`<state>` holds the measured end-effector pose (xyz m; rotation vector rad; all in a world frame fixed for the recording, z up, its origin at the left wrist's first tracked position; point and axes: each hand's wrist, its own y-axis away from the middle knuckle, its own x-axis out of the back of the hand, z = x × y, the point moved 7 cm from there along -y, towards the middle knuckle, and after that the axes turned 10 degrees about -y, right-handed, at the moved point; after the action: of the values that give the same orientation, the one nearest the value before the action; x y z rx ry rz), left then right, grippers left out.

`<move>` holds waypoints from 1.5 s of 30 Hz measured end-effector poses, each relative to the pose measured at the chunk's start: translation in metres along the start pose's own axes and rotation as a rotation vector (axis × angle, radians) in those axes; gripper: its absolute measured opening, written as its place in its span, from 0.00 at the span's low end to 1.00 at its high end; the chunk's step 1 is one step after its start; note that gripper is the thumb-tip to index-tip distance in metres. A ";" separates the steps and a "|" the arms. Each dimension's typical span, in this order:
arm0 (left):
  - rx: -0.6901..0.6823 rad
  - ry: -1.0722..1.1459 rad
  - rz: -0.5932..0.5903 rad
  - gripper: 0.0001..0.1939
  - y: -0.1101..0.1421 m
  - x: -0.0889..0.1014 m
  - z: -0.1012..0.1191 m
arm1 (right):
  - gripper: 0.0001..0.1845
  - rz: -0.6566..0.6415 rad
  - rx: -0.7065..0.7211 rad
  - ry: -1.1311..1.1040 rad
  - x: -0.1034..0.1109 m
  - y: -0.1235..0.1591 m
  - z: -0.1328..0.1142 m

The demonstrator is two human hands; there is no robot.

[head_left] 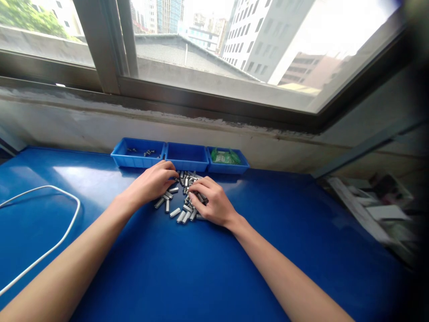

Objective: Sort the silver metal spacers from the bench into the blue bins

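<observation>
A heap of short silver metal rods [175, 213], several of them hex-sided like standoffs, lies loose on the blue tabletop, with smaller dark metal pieces [183, 179] among them. On the heap's left side my left hand [154, 181] is closed, its fingertips together at the far edge of the pieces. From the right, my right hand [216, 201] reaches over the heap with curled fingers, thumb and forefinger close together among the rods. What either hand pinches is too small or hidden to make out.
Three joined blue bins stand behind the heap: the left bin [137, 161] holds small screws, the middle bin [186, 165] shows a bare floor, and the right bin [231, 169] holds a green plastic bag [226, 156]. A white cable [72, 223] curves across the tabletop's left.
</observation>
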<state>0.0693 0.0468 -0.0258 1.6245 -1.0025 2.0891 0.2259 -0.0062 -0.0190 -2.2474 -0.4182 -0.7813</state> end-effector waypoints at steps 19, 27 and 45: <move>0.292 0.759 0.044 0.12 0.001 0.038 -0.011 | 0.05 -0.003 0.002 -0.001 0.000 -0.001 -0.001; 0.351 0.812 0.012 0.13 0.005 0.038 -0.018 | 0.04 -0.004 0.001 -0.003 0.000 0.000 0.000; 0.809 0.555 0.581 0.16 0.037 0.059 -0.070 | 0.08 0.114 -0.015 0.070 0.005 0.002 0.006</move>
<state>-0.0220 0.0587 0.0096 0.8975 -0.4707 3.3855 0.2331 -0.0025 -0.0204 -2.2292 -0.2492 -0.8025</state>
